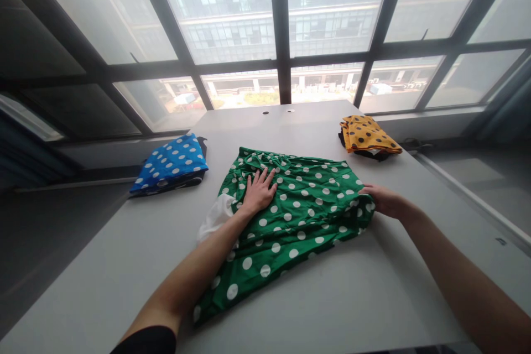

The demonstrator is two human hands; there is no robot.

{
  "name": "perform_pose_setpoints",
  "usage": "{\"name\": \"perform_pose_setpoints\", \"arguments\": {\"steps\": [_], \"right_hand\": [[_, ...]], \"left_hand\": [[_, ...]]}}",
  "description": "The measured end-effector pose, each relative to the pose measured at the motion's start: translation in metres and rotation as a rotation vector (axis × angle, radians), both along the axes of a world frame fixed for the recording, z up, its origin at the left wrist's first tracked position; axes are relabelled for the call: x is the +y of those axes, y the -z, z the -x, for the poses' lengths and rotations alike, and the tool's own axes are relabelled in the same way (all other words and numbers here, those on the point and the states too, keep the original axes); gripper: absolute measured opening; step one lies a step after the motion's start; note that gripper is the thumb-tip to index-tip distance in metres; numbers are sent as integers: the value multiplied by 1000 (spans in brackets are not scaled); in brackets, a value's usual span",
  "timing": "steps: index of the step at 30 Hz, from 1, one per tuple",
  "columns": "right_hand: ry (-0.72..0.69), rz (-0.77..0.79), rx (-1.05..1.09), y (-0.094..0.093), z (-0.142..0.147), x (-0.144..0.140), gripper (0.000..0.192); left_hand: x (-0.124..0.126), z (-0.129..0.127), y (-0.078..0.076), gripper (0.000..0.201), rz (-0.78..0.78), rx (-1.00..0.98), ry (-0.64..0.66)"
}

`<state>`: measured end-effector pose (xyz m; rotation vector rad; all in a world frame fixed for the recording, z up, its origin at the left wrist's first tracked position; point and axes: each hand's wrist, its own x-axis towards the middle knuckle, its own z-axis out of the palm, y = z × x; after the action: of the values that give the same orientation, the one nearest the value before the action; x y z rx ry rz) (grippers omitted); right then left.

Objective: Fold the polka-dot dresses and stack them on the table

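A green garment with white polka dots (298,215) lies spread and rumpled on the grey table (373,293). My left hand (259,192) rests flat on its upper left part, fingers spread. At the garment's right edge my right hand (384,199) pinches the fabric between its fingers. A white lining (213,215) pokes out at the garment's left side, beside my left forearm.
A folded blue garment with white dots (172,165) lies at the table's left edge. A folded yellow garment with black dots (367,135) sits at the far right over something dark. Large windows (282,27) rise behind the table.
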<state>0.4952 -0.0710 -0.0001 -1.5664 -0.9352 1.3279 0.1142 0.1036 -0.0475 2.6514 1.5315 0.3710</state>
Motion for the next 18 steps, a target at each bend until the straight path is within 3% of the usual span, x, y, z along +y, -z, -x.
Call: {"name": "perform_pose_setpoints", "arguments": {"steps": [5,8,12,15,18], "right_hand": [[-19,-81,145,-21,17,2,42],[-30,-138,195,-37,32,8,50],[-81,-184,225,-64,62,19,53],[-154,-208,218,-87,96,31,53],[-231,-210,190,-108,138,48,58]], "left_hand": [[-6,-3,-6,62,-170,-38,98],[-4,-5,-5,59,-30,18,180],[2,-4,-2,58,91,17,187],[3,-4,-7,59,122,-143,180],[-1,-1,-24,56,219,-445,153]]}}
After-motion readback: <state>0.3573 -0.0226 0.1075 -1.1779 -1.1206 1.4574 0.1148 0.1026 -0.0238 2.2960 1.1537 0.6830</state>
